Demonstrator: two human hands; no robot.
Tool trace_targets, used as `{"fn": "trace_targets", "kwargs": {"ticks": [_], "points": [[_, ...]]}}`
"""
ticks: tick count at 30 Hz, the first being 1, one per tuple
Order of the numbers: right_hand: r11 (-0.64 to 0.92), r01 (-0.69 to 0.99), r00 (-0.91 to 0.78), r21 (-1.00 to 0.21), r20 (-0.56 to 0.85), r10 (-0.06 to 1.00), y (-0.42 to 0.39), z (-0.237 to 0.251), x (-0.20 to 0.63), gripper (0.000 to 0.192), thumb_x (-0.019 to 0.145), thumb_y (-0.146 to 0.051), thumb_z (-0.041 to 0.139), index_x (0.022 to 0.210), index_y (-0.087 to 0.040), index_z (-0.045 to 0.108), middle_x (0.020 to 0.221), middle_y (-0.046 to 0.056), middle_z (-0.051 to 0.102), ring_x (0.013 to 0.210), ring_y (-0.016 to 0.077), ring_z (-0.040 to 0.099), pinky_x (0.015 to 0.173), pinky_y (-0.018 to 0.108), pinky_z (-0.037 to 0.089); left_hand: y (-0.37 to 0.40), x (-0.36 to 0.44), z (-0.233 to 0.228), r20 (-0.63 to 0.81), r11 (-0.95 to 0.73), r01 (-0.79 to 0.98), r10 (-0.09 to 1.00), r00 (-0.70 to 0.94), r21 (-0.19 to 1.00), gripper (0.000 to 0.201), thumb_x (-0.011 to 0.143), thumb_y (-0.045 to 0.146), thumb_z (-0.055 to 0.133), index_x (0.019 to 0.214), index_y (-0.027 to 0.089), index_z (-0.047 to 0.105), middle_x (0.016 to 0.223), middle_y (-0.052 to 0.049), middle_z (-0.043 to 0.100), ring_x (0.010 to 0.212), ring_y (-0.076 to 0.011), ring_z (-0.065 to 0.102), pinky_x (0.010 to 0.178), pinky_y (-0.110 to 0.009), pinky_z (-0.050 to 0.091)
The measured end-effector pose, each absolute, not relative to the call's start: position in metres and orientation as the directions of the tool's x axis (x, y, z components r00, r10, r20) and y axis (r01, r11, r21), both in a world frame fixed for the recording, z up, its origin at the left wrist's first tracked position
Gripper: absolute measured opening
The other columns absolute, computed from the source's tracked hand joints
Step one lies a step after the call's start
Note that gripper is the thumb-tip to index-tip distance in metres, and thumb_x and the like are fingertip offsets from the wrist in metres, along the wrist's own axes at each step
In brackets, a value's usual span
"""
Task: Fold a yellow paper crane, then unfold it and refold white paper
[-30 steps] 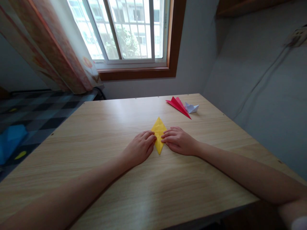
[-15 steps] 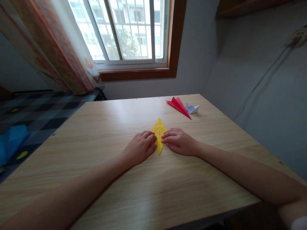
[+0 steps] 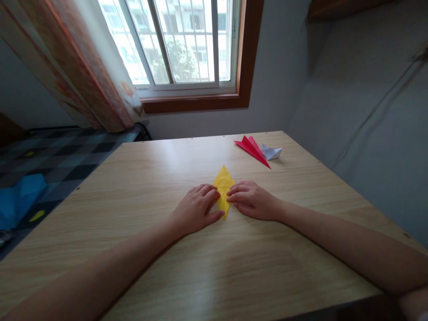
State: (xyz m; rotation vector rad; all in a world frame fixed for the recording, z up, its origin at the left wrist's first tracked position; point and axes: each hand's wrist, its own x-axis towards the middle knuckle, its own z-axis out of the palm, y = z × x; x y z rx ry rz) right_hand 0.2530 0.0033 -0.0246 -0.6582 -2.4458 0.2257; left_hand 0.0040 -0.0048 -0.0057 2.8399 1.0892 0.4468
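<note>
— What lies under the hands?

— A table of pale wood grain, smooth and faintly glossy. Nothing here holds anything inside it.

— And the paper?

— A yellow paper, folded into a narrow diamond, lies flat between the two hands, one tip pointing away from them, the other toward the person.

— The hands?

— The left hand rests flat, fingertips and thumb pressing the paper's left edge. The right hand is flat too, fingertips on the right edge. Neither grips; both press.

— Anything else?

— Beyond the right hand, well apart, a red paper, folded to a sharp point, touches a small white paper.
</note>
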Motion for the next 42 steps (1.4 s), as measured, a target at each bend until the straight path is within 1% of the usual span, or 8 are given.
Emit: {"fn": "trace_targets", "kwargs": {"ticks": [6,12,16,35,37,39,41,42], "points": [[0.864,0.385,-0.706,-0.323,0.5,0.502,0.0029,-0.0205,0.2523,0.022,0.089,-0.014,0.056,0.103,-0.021,0.071,0.11,0.008,0.073,0.104,0.0212,0.066,0.097,0.041,0.05,-0.0043,0.0042,-0.0039,0.229,-0.753,0.644,0.656,0.719,0.134,0.035,0.088,0.048,0.061,0.105,0.018,0.06,0.116,-0.011,0.064,0.114,-0.0284,0.056,0.098,-0.045,0.046],[0.858,0.389,-0.702,-0.337,0.494,0.512,0.0035,-0.0216,0.2528,0.022,0.089,-0.014,0.056,0.104,-0.021,0.07,0.111,0.008,0.073,0.105,0.0212,0.066,0.097,0.042,0.049,-0.005,0.004,-0.0049,0.237,-0.75,0.645,0.66,0.713,0.149,0.023,0.094,0.036,0.053,0.109,0.019,0.06,0.116,-0.011,0.063,0.112,-0.0259,0.057,0.098,-0.044,0.046],[0.856,0.392,-0.7,-0.338,0.494,0.516,0.0035,-0.0221,0.2525,0.023,0.089,-0.014,0.056,0.105,-0.021,0.07,0.111,0.008,0.073,0.105,0.0211,0.066,0.096,0.041,0.049,-0.0044,0.0042,-0.0064,0.238,-0.749,0.647,0.66,0.713,0.143,0.02,0.095,0.031,0.05,0.109,0.019,0.059,0.116,-0.01,0.063,0.112,-0.0253,0.056,0.099,-0.043,0.045],[0.859,0.383,-0.703,-0.34,0.495,0.51,0.0032,-0.0215,0.252,0.022,0.089,-0.013,0.055,0.104,-0.02,0.07,0.109,0.009,0.072,0.101,0.0214,0.066,0.094,0.041,0.05,-0.0042,0.0028,-0.0069,0.228,-0.756,0.637,0.653,0.722,0.147,0.022,0.096,0.03,0.048,0.111,0.018,0.058,0.115,-0.011,0.062,0.113,-0.0255,0.055,0.1,-0.044,0.044],[0.85,0.392,-0.696,-0.351,0.491,0.524,0.002,-0.022,0.2524,0.024,0.088,-0.012,0.055,0.105,-0.021,0.07,0.113,0.009,0.071,0.103,0.0217,0.065,0.095,0.041,0.05,-0.0042,0.0024,-0.0076,0.236,-0.761,0.632,0.647,0.725,0.146,0.021,0.096,0.029,0.049,0.111,0.018,0.059,0.115,-0.01,0.062,0.113,-0.0254,0.055,0.1,-0.044,0.044],[0.83,0.424,-0.662,-0.363,0.501,0.557,0.0011,-0.0232,0.2526,0.031,0.086,-0.011,0.055,0.113,-0.021,0.068,0.124,0.011,0.066,0.112,0.0233,0.062,0.097,0.043,0.049,-0.0041,0.0021,-0.0083,0.247,-0.768,0.624,0.639,0.728,0.147,0.02,0.096,0.028,0.048,0.11,0.019,0.059,0.114,-0.01,0.063,0.112,-0.0252,0.055,0.101,-0.044,0.044],[0.791,0.481,-0.59,-0.379,0.527,0.612,0.0015,-0.0251,0.2527,0.039,0.085,-0.01,0.055,0.121,-0.021,0.064,0.132,0.012,0.061,0.121,0.0245,0.057,0.102,0.045,0.046,-0.0038,0.0021,-0.0089,0.259,-0.778,0.608,0.627,0.734,0.16,0.019,0.096,0.027,0.049,0.109,0.019,0.06,0.114,-0.009,0.063,0.112,-0.0248,0.055,0.101,-0.044,0.044],[0.763,0.514,-0.543,-0.393,0.539,0.644,0.0025,-0.0262,0.2527,0.041,0.085,-0.01,0.055,0.124,-0.021,0.063,0.132,0.012,0.06,0.123,0.0246,0.055,0.104,0.046,0.044,-0.0036,0.0021,-0.0091,0.266,-0.784,0.597,0.62,0.738,0.172,0.02,0.096,0.026,0.049,0.11,0.019,0.06,0.114,-0.009,0.063,0.112,-0.0245,0.055,0.101,-0.044,0.044]]}}
